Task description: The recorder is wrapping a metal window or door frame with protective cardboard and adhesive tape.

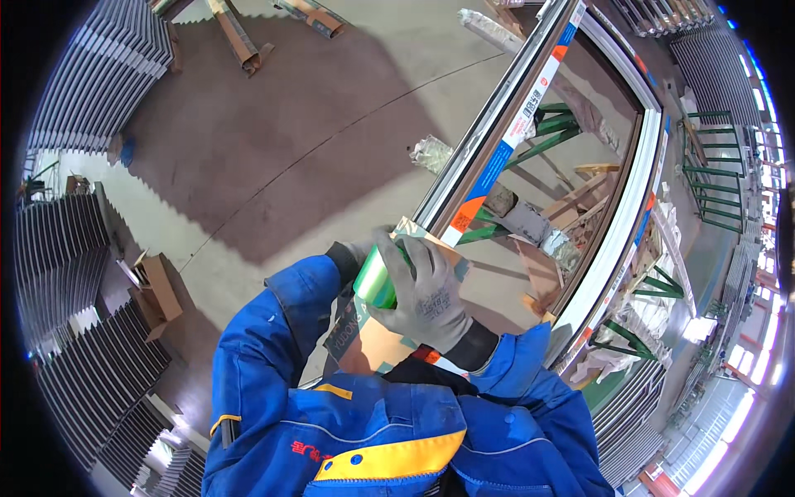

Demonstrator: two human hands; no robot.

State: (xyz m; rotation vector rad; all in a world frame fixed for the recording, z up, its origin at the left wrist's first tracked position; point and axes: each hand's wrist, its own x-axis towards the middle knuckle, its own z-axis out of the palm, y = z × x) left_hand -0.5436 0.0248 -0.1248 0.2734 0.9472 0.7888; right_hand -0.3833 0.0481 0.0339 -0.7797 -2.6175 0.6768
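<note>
We see an open cardboard box [157, 291] on the floor [331, 195] at the left, its contents too small to tell; the green roll [375, 280] lies under the right hand [431, 294], gloved fingers curled over it; the left hand [359, 250] is just beside the roll, mostly hidden, so we cannot tell its grip; cardboard wrapping [377, 346] lies below.

Stacked grey profiles [99, 74] line the left side, an open cardboard box [163, 286] sits near them, a dark line crosses the floor [273, 108], and a green rack [714, 171] stands at right.
</note>
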